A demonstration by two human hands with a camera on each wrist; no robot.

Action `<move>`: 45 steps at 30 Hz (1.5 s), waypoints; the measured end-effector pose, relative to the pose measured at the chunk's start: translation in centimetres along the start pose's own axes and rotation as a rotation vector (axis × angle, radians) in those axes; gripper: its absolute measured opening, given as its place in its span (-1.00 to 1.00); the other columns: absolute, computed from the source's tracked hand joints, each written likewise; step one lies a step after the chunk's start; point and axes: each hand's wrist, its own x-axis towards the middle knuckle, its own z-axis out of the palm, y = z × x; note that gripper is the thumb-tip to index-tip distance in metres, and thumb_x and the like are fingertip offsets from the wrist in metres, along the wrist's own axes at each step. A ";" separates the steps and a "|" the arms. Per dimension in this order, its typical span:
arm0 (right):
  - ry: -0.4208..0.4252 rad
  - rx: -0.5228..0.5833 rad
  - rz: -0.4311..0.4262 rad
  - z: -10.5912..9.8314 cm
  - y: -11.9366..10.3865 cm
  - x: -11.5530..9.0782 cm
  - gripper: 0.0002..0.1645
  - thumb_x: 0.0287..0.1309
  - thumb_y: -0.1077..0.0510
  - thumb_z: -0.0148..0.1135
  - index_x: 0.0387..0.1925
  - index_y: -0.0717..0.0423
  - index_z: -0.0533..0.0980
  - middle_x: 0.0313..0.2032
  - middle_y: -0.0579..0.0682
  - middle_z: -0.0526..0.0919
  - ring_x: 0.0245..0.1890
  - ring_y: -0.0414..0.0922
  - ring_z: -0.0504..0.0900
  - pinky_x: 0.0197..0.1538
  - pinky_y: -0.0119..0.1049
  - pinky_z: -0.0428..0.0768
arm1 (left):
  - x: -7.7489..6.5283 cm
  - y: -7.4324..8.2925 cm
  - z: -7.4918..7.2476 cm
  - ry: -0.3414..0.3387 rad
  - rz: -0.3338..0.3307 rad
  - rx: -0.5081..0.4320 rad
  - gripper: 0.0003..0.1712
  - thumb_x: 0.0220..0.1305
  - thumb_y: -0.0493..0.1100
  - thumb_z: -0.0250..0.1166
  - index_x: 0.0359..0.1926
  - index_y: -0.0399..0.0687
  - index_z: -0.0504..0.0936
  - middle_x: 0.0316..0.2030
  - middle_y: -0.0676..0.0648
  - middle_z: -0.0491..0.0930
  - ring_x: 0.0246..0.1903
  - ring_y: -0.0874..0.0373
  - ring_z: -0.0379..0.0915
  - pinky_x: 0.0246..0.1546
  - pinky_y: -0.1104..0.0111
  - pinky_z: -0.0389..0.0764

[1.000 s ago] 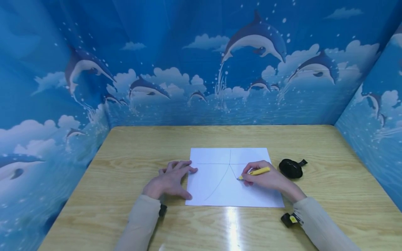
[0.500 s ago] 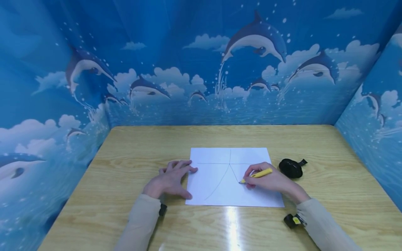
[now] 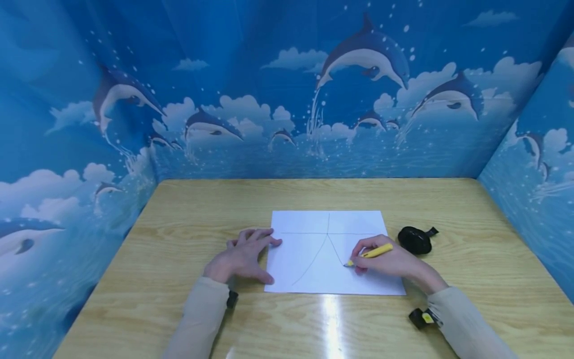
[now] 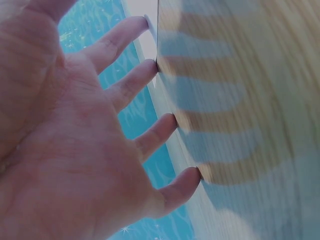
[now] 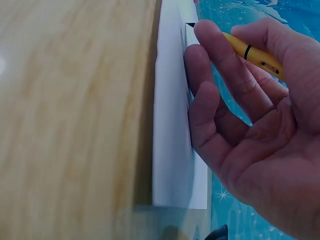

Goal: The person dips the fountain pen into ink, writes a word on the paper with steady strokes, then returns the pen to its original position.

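Note:
My right hand (image 3: 387, 258) pinches a yellow pencil (image 3: 377, 251), its dark tip down on a white sheet of paper (image 3: 305, 219). In the right wrist view the pencil (image 5: 260, 59) lies between thumb and fingers, and the other fingers curl by the sheet. Thin lines on the paper form a cross, with one curve sloping down to the left and another line running down to the pencil tip. My left hand (image 3: 244, 257) rests spread at the sheet's left edge, thumb and a finger on it. The left wrist view shows its fingertips (image 4: 187, 182) touching down.
A black, rounded object with a short tab (image 3: 414, 240) lies right of the paper. The wooden table (image 3: 211, 199) carries everything, with a blue dolphin-print curtain (image 3: 251, 149) along its back and sides. Dark wrist devices (image 3: 419, 318) sit at both cuffs.
My right hand and the pencil have moved slightly right and toward me, and the line under the tip has grown longer. My left hand stays in place.

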 end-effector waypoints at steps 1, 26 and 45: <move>-0.003 -0.001 -0.003 0.0 0.0 -0.1 -0.79 0.35 0.04 0.32 -0.22 0.11 0.67 -0.40 0.00 0.80 -0.37 -0.16 0.70 -0.24 -0.43 0.53 | 0.0 0.0 0.0 -0.001 -0.002 -0.002 -0.02 -0.02 0.14 0.62 0.44 0.30 0.42 0.62 0.06 0.04 0.57 -0.30 -0.21 0.35 -0.49 -0.01; -0.086 0.015 -0.001 -0.8 0.5 -1.3 -0.83 0.34 0.06 0.32 -0.23 0.10 0.67 -0.41 0.01 0.80 -0.41 -0.18 0.65 -0.32 -0.42 0.49 | 0.1 -0.1 0.2 -0.011 -0.016 -0.010 -0.02 -0.02 0.17 0.62 0.45 0.35 0.41 0.62 0.10 0.03 0.58 -0.28 -0.22 0.37 -0.47 -0.02; -0.152 0.033 0.018 -1.2 0.7 -1.8 -0.82 0.36 0.08 0.27 -0.21 0.12 0.66 -0.46 0.02 0.77 -0.43 -0.19 0.64 -0.35 -0.47 0.45 | 0.1 -0.2 0.1 -0.013 -0.017 -0.009 -0.02 -0.02 0.17 0.62 0.45 0.35 0.41 0.62 0.11 0.02 0.58 -0.28 -0.21 0.37 -0.46 -0.01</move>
